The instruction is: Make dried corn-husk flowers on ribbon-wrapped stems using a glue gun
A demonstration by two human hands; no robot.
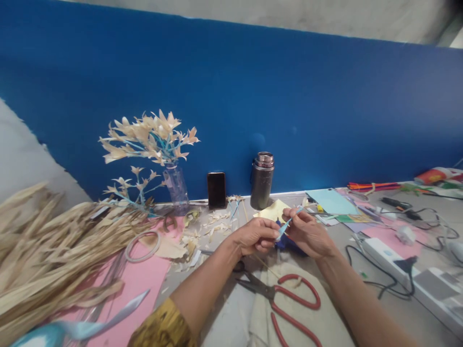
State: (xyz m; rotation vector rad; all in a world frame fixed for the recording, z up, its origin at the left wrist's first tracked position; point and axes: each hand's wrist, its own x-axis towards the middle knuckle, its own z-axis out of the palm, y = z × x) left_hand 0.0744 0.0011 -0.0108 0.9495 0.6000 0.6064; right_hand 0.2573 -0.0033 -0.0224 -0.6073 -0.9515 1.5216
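My left hand [256, 236] and my right hand [307, 233] meet over the middle of the table, both pinched on a thin stick wrapped in light blue ribbon [288, 222]. The stick slants up to the right between my fingers, with a small pale petal at its top end. Directly below my hands lie red-handled scissors [285, 299] on a beige cloth. A blue object sits partly hidden under my hands.
A heap of dried pale leaves [47, 250] fills the left. A vase of handmade leaf flowers [152, 140], a phone [216, 190] and a metal flask [262, 180] stand against the blue wall. Pink paper [137, 279], a tape roll [143, 246], cables and a power strip [408, 270] lie around.
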